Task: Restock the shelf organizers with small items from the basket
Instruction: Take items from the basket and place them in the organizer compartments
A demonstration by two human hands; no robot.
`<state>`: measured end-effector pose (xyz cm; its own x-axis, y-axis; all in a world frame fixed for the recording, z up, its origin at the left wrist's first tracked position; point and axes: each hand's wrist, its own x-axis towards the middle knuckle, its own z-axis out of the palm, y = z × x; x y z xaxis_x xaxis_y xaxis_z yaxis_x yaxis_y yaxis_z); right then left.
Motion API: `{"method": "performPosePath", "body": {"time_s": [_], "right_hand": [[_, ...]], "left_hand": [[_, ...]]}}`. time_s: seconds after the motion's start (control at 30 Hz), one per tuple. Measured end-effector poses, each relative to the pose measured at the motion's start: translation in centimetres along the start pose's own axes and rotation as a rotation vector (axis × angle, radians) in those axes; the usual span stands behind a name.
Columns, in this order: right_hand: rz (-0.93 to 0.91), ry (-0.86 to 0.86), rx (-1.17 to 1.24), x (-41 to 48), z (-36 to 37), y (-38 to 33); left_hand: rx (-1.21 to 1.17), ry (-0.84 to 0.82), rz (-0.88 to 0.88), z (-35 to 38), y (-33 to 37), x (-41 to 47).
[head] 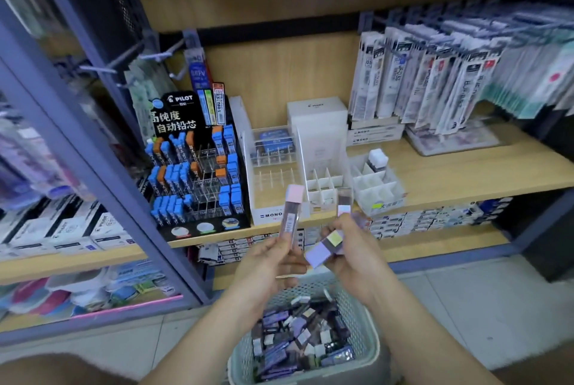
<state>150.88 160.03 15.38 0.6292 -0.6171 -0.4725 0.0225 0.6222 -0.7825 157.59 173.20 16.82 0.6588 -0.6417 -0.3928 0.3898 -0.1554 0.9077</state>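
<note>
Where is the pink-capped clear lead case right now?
In the head view, the pink-capped clear lead case is centre frame, pinched in the left hand, above the pale green plastic basket and in front of the clear MONO shelf organizer.

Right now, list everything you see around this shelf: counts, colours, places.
basket: one, pale green, on the floor
lead cases: many, purple, white and dark, in the basket
pink-capped case: one, pink, held upright above the basket
pastel-capped cases: several, lilac and yellow, held beside it
display rack: one, black, on the shelf
clear organizer: one, right of the rack
white organizers: two, right of the clear one
hanging packs: many, mostly white, upper right
left hand: one, grips pink-capped case
right hand: one, grips pastel-capped cases
</note>
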Motion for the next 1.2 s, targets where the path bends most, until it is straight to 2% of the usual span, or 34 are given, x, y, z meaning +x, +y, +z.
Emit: {"method": "performPosePath", "body": {"time_s": [0.13,0.23,0.3,0.37,0.43,0.53,0.6,0.73,0.8,0.83,0.93,1.03,1.2], "right_hand": [[-0.108,-0.198,-0.148,-0.6,1.2,-2.9],[-0.156,-0.241,-0.228,-1.4,2.2,-4.8],[-0.169,-0.274,-0.297,-1.8,2.3,-6.7],[-0.18,-0.342,-0.399,-1.8,2.2,-8.7],[-0.129,-0.419,-0.501,-1.7,2.3,-10.7],[-0.014,-0.482,-0.565,-0.6,2.2,-13.1],[0.036,-0.509,-0.525,0.4,2.2,-14.0],[0.162,-0.556,-0.331,2.6,1.7,-13.7],[0.129,-0.476,-0.291,4.7,1.1,-13.5],[0.083,-0.37,-0.275,5.7,0.7,-13.7],[-0.067,-0.067,-0.27,7.8,-0.9,-15.1],[-0.136,0.016,-0.218,8.5,-2.4,-16.4],[-0.118,0.007,-0.232,8.8,-2.0,-16.5]], "left_hand": [[0.143,-0.026,0.103,1.1,1.9,0.1],[0.243,-0.102,0.113,2.1,3.7,-0.1],[0.389,-0.142,0.128,2.2,5.4,0.0],[0.546,-0.094,0.243,1.8,7.7,0.8],[0.462,-0.043,0.355,1.1,10.7,2.2],[0.39,-0.21,0.435,0.6,14.1,4.6],[0.445,-0.283,0.464,0.7,15.4,6.4],[0.556,-0.305,0.516,1.4,16.5,9.6],[0.536,-0.292,0.496,1.6,16.7,11.3],[0.492,-0.269,0.472,1.8,16.8,12.0],[0.45,-0.071,0.462,2.7,17.0,14.8],[0.614,0.055,0.523,4.1,16.5,17.8],[1.141,0.062,0.715,5.9,14.1,20.9]]}}
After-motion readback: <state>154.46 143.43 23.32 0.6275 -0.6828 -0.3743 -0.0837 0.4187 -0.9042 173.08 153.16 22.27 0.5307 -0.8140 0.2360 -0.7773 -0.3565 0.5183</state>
